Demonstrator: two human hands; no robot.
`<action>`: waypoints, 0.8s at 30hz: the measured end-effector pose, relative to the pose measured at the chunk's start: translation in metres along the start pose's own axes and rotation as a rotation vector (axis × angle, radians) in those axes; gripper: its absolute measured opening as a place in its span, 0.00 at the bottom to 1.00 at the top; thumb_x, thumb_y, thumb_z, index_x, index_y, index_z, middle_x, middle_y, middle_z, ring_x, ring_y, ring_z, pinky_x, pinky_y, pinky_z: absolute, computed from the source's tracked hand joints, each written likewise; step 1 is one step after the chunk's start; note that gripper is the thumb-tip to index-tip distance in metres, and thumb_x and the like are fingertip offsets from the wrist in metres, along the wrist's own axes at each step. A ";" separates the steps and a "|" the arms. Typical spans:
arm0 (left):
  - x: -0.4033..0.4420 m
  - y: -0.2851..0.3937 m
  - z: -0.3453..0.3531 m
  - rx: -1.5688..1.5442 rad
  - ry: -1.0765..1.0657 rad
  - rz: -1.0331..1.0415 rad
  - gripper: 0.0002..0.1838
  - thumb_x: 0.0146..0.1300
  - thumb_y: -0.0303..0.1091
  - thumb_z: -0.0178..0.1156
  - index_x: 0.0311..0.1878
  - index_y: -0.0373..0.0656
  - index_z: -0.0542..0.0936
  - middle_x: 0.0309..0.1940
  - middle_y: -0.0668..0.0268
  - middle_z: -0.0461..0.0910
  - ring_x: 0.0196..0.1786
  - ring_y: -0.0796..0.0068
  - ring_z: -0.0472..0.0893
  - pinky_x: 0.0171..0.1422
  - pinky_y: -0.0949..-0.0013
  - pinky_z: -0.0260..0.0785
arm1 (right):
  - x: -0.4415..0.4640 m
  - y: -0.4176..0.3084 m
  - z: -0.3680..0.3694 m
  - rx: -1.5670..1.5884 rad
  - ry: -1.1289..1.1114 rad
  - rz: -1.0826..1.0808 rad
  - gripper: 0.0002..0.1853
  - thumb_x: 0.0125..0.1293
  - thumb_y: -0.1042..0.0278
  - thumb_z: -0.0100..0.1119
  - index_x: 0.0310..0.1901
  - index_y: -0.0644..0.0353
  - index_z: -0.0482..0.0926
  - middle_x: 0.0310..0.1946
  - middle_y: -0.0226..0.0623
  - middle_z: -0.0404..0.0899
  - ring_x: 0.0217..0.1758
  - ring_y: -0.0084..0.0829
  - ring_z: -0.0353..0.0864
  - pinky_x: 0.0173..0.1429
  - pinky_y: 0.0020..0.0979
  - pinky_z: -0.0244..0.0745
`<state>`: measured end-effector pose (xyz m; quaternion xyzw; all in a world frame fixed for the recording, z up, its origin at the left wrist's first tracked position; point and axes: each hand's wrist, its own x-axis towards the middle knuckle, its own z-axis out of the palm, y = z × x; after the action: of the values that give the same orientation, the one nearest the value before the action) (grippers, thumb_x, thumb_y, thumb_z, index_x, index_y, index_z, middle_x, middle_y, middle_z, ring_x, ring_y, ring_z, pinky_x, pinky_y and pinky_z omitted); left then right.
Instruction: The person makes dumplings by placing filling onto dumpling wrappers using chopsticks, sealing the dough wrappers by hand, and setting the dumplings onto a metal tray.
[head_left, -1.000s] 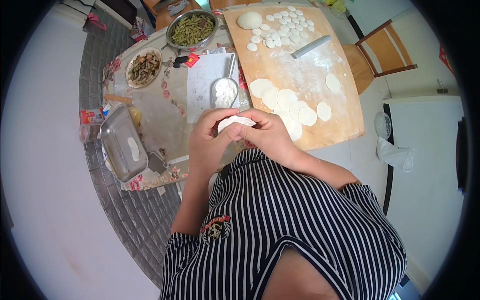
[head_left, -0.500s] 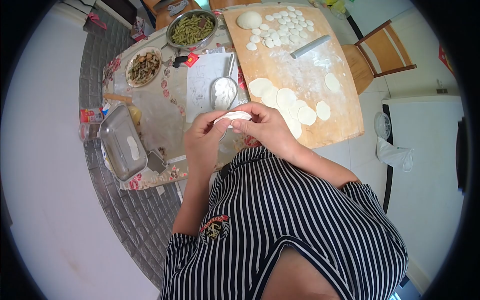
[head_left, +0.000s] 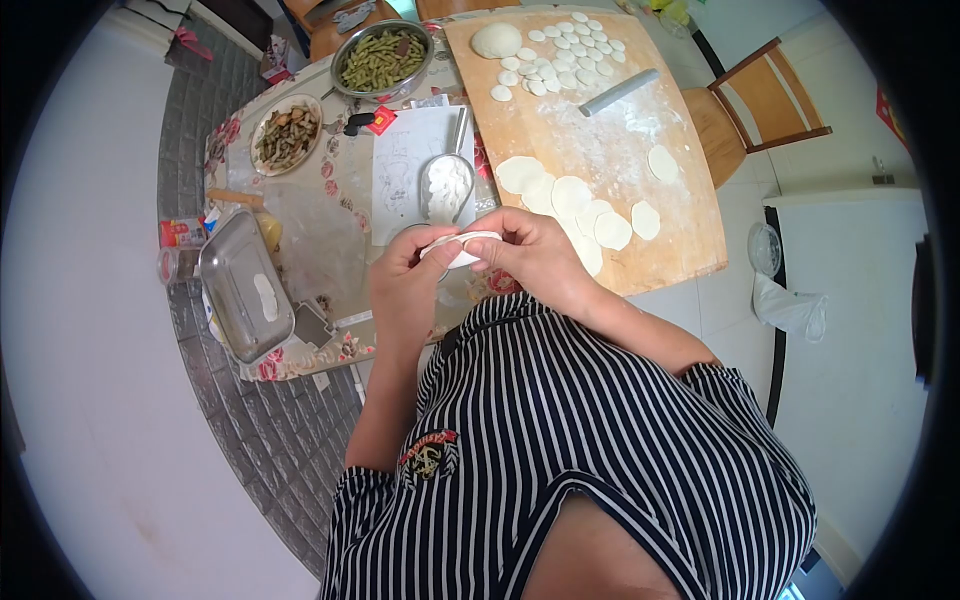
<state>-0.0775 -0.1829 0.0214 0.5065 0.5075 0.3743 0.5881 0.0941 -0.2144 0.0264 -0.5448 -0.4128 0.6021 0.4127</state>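
Between both hands, in front of my chest, is a folded white dough piece [head_left: 463, 255]. My left hand [head_left: 408, 270] pinches its left end with thumb and fingers. The right end is gripped by my right hand [head_left: 525, 255], and the two thumbs nearly meet along the edge. Just beyond my fingers lies a metal scoop of white flour [head_left: 448, 186] on a sheet of paper [head_left: 397, 170]. Flat round wrappers [head_left: 571, 197] overlap on the floured wooden board [head_left: 680, 240], right of my hands.
Small dough discs [head_left: 567, 57], a dough ball [head_left: 497, 41] and a grey rolling pin [head_left: 619, 92] are on the board. Left stand a metal tray [head_left: 235, 305] holding one white piece, a plate of food [head_left: 287, 135] and a bowl of green pods [head_left: 383, 60].
Both hands have moved slightly left and turned the dough piece. Its edge now shows more between the thumbs, and its lower side faces the camera.
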 end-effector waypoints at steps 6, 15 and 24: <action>0.005 0.005 -0.007 -0.138 -0.063 -0.082 0.13 0.63 0.27 0.64 0.49 0.33 0.83 0.38 0.66 0.83 0.39 0.82 0.79 0.46 0.78 0.71 | 0.002 0.000 -0.002 0.052 0.048 0.022 0.10 0.69 0.68 0.62 0.45 0.66 0.80 0.36 0.32 0.83 0.37 0.18 0.81 0.43 0.20 0.78; 0.002 0.005 -0.004 -0.046 -0.073 -0.064 0.14 0.61 0.27 0.65 0.49 0.32 0.82 0.39 0.66 0.84 0.40 0.80 0.80 0.47 0.78 0.72 | 0.004 0.000 0.001 0.053 -0.034 0.100 0.11 0.67 0.70 0.63 0.48 0.64 0.78 0.35 0.31 0.83 0.37 0.17 0.82 0.42 0.20 0.78; 0.006 -0.005 -0.012 -0.095 -0.071 -0.151 0.13 0.61 0.25 0.65 0.48 0.32 0.82 0.39 0.65 0.84 0.39 0.81 0.80 0.45 0.77 0.72 | 0.006 0.000 -0.006 0.109 -0.033 0.114 0.09 0.67 0.71 0.63 0.45 0.66 0.79 0.34 0.33 0.84 0.37 0.18 0.83 0.44 0.20 0.79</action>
<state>-0.0880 -0.1756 0.0159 0.4511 0.5047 0.3343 0.6558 0.0995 -0.2085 0.0240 -0.5339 -0.3545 0.6552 0.4000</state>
